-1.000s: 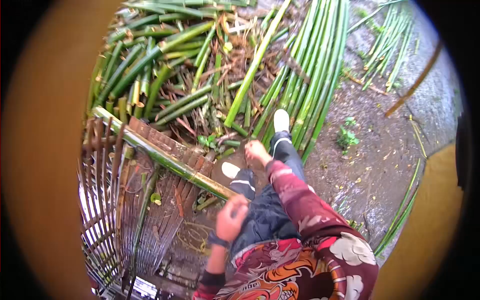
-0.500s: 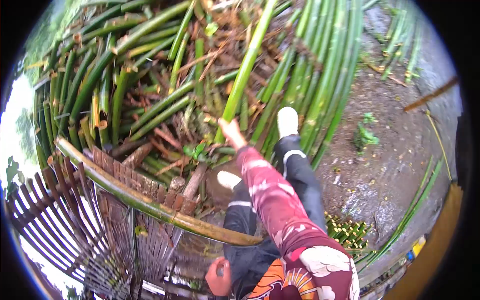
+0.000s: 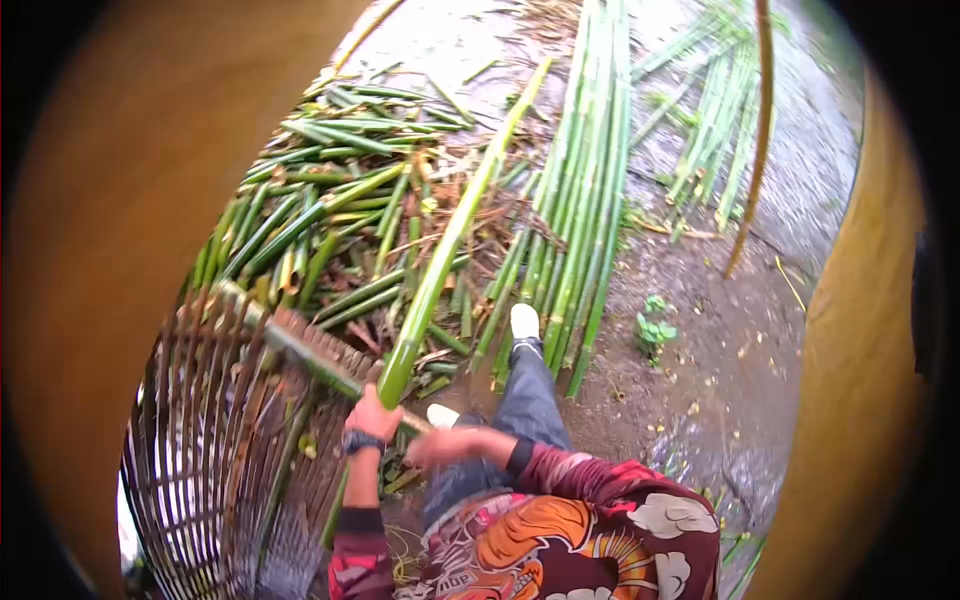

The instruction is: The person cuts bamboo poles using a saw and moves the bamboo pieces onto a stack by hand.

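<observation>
A long green bamboo pole (image 3: 445, 245) slants from the far ground down to my body. My left hand (image 3: 371, 416), with a dark watch on its wrist, is closed around the near end of this pole. That end lies over a bamboo rail (image 3: 315, 362). My right hand (image 3: 440, 447) is smeared by motion just to the right of my left hand, by the rail's near end. Whether its fingers hold anything cannot be made out.
Cut bamboo pieces (image 3: 350, 200) are heaped ahead on the left. Long green poles (image 3: 585, 190) lie side by side ahead. A slatted bamboo structure (image 3: 210, 430) stands at my left. An upright thin post (image 3: 762, 130) and a small plant (image 3: 655, 328) are on the right.
The pole has come nearer, its near end now at the rail. My left hand has moved up from beside my leg onto it. My right hand has drawn back from the pole towards my body.
</observation>
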`<action>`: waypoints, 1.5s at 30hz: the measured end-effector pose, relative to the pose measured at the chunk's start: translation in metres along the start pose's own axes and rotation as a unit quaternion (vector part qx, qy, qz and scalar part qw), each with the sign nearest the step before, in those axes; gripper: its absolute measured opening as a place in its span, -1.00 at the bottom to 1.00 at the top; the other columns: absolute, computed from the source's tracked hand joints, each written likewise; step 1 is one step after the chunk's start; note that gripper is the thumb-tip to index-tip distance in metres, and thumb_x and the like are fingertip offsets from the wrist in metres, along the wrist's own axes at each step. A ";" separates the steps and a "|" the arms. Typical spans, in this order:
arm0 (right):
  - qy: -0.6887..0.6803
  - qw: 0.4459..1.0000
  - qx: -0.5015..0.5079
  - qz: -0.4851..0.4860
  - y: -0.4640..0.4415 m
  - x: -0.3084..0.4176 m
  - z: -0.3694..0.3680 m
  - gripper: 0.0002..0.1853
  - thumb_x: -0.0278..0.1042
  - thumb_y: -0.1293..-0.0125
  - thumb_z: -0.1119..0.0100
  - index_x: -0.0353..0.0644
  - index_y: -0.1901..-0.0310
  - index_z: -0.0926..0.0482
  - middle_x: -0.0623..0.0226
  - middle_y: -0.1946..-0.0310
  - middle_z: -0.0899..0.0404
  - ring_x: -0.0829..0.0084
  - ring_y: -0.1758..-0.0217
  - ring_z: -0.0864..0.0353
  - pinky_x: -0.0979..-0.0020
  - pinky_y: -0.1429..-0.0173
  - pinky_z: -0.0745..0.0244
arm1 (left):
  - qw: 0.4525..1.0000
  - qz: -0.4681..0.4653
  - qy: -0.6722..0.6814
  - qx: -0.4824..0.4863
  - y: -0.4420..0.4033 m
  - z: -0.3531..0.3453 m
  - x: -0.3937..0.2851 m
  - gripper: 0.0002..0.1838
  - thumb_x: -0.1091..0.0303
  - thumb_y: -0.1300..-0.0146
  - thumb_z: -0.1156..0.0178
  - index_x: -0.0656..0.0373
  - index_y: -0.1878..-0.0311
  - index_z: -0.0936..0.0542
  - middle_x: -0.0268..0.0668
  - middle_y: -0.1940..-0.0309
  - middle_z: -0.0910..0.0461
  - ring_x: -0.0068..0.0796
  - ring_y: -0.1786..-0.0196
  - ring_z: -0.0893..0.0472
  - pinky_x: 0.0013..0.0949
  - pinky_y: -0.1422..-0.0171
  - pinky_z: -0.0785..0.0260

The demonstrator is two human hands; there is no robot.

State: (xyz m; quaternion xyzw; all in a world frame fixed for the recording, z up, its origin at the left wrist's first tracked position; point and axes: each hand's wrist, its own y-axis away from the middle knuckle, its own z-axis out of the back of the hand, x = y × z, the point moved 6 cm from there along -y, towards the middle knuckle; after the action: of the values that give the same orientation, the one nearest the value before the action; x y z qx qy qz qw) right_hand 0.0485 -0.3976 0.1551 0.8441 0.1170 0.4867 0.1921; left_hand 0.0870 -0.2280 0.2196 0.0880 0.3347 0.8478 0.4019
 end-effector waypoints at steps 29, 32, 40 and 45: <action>-0.266 0.936 -0.135 -0.188 -0.150 -0.001 -0.080 -0.28 0.24 -0.65 0.19 -0.39 -0.33 -0.45 0.01 -0.30 -0.57 -0.05 -0.28 -0.62 -0.06 -0.35 -0.62 | -0.086 -0.027 0.913 -0.399 0.374 -0.222 0.397 0.26 -0.75 -0.20 0.12 0.26 -0.59 -0.24 0.21 -0.63 -0.10 0.38 -0.65 -0.05 0.52 -0.63 0.23; 0.203 0.932 0.265 -0.141 -0.030 0.122 -0.233 -0.46 0.02 -0.66 0.02 -0.35 -0.31 -0.49 0.01 -0.31 -0.54 -0.01 -0.27 -0.63 0.07 -0.28 -0.64 | -0.059 -0.138 0.930 -0.336 0.294 -0.125 0.277 0.23 -0.75 -0.20 0.11 0.29 -0.50 -0.37 0.19 -0.44 -0.41 0.30 -0.54 -0.30 0.38 -0.65 0.15; 0.823 0.561 0.023 0.086 -0.012 0.141 0.039 0.16 0.07 0.01 -0.66 -0.10 -0.58 -0.21 -0.06 -0.49 -0.32 -0.10 -0.59 -0.23 -0.08 -0.64 -0.13 | -0.113 0.155 0.834 -0.518 0.290 -0.216 0.431 0.05 -0.75 -0.19 0.03 0.18 -0.20 -0.46 -0.14 0.37 -0.60 -0.14 0.33 -0.63 0.01 0.12 -0.56; 0.822 0.542 0.015 0.173 0.040 0.155 0.093 -0.23 -0.09 -0.02 -0.62 -0.06 -0.26 -0.47 0.18 0.01 -0.57 0.06 -0.18 -0.55 -0.08 -0.16 -0.46 | -0.067 0.280 0.837 -0.466 0.305 -0.244 0.507 0.08 -0.62 -0.35 0.08 0.11 -0.62 -0.15 0.02 -0.14 -0.50 -0.11 -0.02 -0.59 0.04 -0.06 -0.54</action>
State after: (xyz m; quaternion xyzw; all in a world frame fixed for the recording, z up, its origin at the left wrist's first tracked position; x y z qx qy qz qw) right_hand 0.2067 -0.3935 0.2512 0.0807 0.0827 0.9894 -0.0883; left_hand -0.5403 -0.1123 0.1680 0.8090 0.1062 -0.2849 0.5030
